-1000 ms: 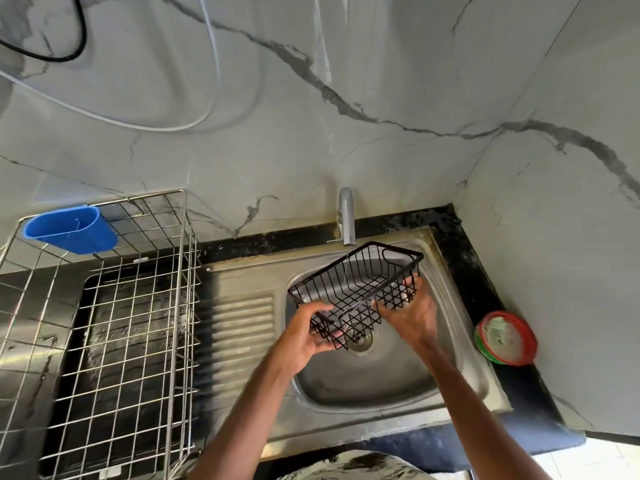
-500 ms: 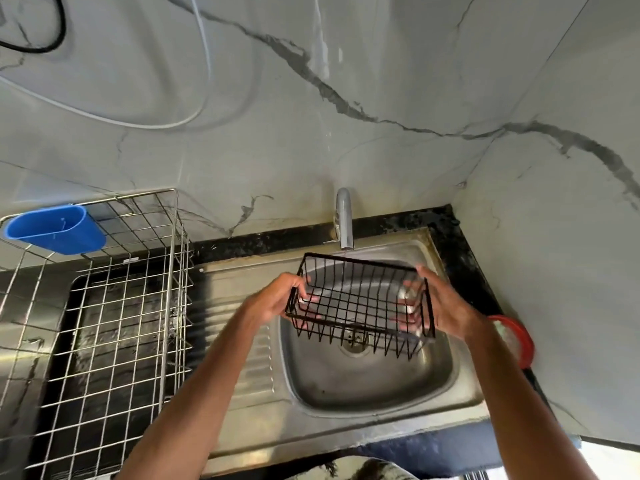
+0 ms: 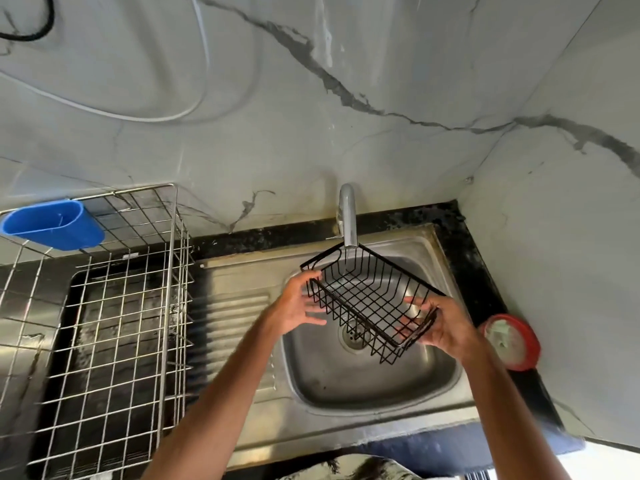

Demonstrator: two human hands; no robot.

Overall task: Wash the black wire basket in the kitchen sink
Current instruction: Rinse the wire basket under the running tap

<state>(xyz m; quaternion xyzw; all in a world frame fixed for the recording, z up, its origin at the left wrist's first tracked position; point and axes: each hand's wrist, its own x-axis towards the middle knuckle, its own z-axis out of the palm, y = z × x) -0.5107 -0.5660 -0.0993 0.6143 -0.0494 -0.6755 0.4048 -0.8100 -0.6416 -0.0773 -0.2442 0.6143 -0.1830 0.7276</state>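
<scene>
Black rectangular wire basket (image 3: 372, 301), tilted, held above the stainless steel sink basin (image 3: 346, 393), just under the sink's chrome faucet spout (image 3: 348, 216). Right hand (image 3: 446, 327) grasps its right end; left hand (image 3: 298, 303), fingers spread straight, touches its left end.

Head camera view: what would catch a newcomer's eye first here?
A black wire basket, tilted, is held over the steel sink under the tap, right hand gripping one end, left hand touching the other. At far left, a bright blue cup hangs on a steel rack.
</scene>
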